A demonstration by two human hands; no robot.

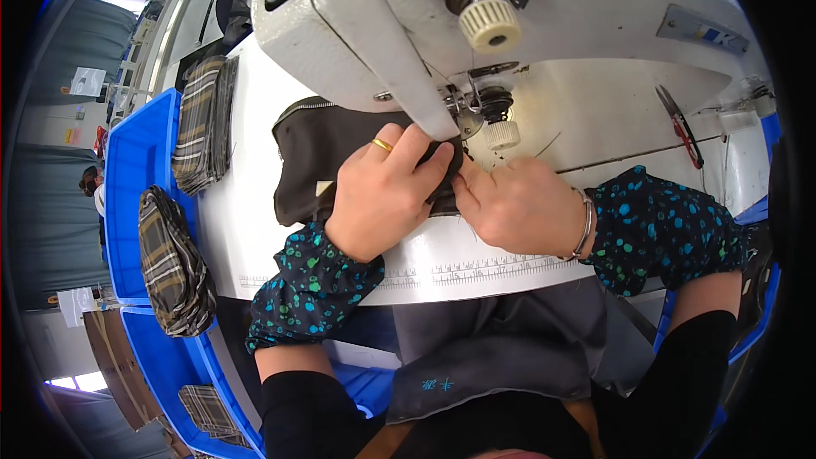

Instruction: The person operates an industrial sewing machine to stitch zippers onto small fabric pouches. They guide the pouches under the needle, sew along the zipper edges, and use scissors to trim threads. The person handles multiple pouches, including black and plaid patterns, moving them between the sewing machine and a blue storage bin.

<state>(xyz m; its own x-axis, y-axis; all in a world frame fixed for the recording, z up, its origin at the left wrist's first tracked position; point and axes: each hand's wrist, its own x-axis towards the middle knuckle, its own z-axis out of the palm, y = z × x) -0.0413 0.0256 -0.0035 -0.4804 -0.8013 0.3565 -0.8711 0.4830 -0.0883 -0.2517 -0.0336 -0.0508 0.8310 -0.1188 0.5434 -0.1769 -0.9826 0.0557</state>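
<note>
A dark brown fabric piece (310, 149) lies on the white sewing machine table, with a zipper-like strip along its far edge and a small pale label near my left hand. Over its right end stands the white sewing machine (365, 42), its needle area partly hidden by the head and my fingers. My left hand (382, 191), wearing a ring, grips the fabric with bent fingers close to the needle. Thumb and fingers of my right hand (520, 204) pinch the fabric's right edge, just beside the left fingertips.
Red-handled scissors (684, 132) lie at the right. A printed ruler (497, 270) runs along the table's near edge. Stacked plaid pieces (204, 123) sit at the left, beside another plaid bundle (174, 263) on a blue bin (127, 204). A lower blue bin (161, 357) holds more plaid pieces.
</note>
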